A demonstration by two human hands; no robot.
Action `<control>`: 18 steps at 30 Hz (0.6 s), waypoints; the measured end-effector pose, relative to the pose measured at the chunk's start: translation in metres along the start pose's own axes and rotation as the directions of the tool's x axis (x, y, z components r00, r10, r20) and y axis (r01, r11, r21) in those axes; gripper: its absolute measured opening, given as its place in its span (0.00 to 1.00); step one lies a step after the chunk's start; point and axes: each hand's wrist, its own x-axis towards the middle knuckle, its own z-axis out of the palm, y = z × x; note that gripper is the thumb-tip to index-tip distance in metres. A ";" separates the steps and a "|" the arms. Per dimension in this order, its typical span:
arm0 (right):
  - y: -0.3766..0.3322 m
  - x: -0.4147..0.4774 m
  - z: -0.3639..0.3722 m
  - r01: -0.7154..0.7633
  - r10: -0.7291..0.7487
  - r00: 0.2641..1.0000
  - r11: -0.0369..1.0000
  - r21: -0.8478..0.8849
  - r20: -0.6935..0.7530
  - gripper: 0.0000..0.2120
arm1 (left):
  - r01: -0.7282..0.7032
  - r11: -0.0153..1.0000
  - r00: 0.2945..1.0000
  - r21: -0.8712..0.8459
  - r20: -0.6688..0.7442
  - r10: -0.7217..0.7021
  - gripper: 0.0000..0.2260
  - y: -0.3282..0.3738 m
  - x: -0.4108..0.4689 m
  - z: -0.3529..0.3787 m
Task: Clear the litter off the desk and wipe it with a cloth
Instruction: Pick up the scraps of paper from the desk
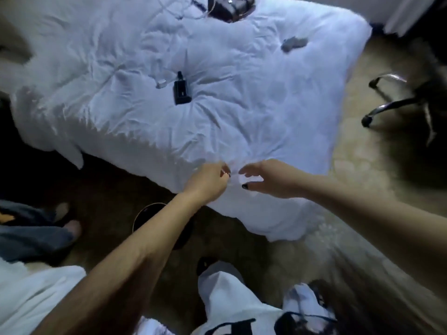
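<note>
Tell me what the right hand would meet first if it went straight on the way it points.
Most likely the bunched fold of the white duvet just ahead of the right hand, then the left hand pinching it; depth is unclear.

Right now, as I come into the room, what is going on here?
A person stands at the near edge of a white duvet. The left hand pinches a fold of it; the right hand reaches in beside, and I cannot tell whether it grips. A small black device and a cable lie farther up. No desk is in view.
</note>
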 end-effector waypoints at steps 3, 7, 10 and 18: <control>0.078 -0.092 -0.027 -0.108 0.109 0.985 0.994 0.021 -0.134 0.19 | -0.158 0.986 0.987 0.059 0.050 0.155 0.11 0.115 0.010 0.044; 0.172 -0.217 -0.050 -0.276 0.291 0.908 0.957 0.093 -0.300 0.18 | -0.393 0.918 0.914 0.050 0.131 0.384 0.10 0.266 0.014 0.113; 0.225 -0.302 -0.060 -0.390 0.439 0.795 0.898 0.203 -0.418 0.18 | -0.583 0.810 0.799 0.069 0.230 0.555 0.10 0.366 0.011 0.159; 0.335 -0.461 -0.075 -0.447 0.758 0.325 0.650 0.614 -0.566 0.16 | -0.869 0.492 0.475 0.059 0.381 0.793 0.08 0.569 0.030 0.251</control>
